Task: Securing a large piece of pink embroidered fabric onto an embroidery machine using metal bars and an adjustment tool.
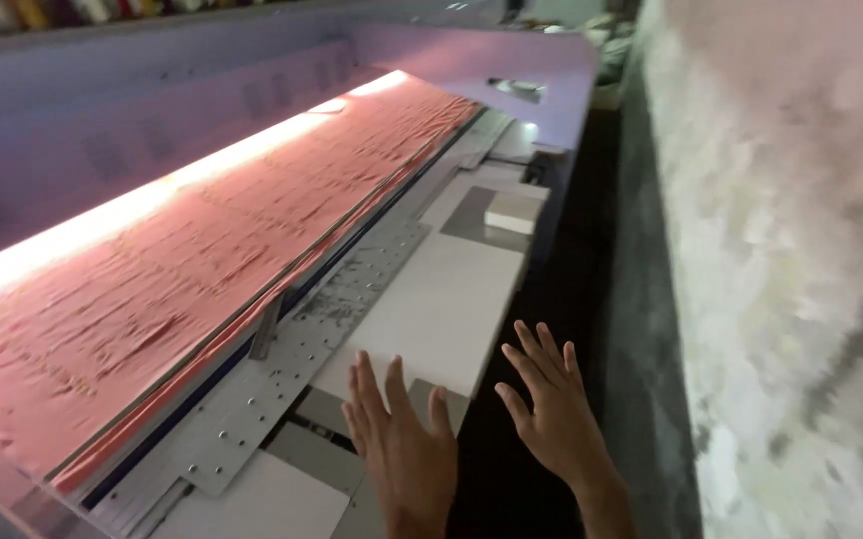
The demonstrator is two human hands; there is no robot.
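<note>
My left hand (401,439) hovers flat, fingers apart, over the near edge of a large white board (431,304) that lies on a long machine bed. My right hand (549,399) is open too, fingers spread, just off the board's right corner over a dark gap. Neither hand holds anything. A wide sheet of pink wrinkled fabric (202,250) stretches along the machine to the left of the board, lit by a bright strip at its far edge.
A perforated grey metal plate (296,359) runs between fabric and board. A small white block (513,212) sits farther along the bed. Another white panel (262,504) lies near me. A rough pale wall (801,250) stands close on the right.
</note>
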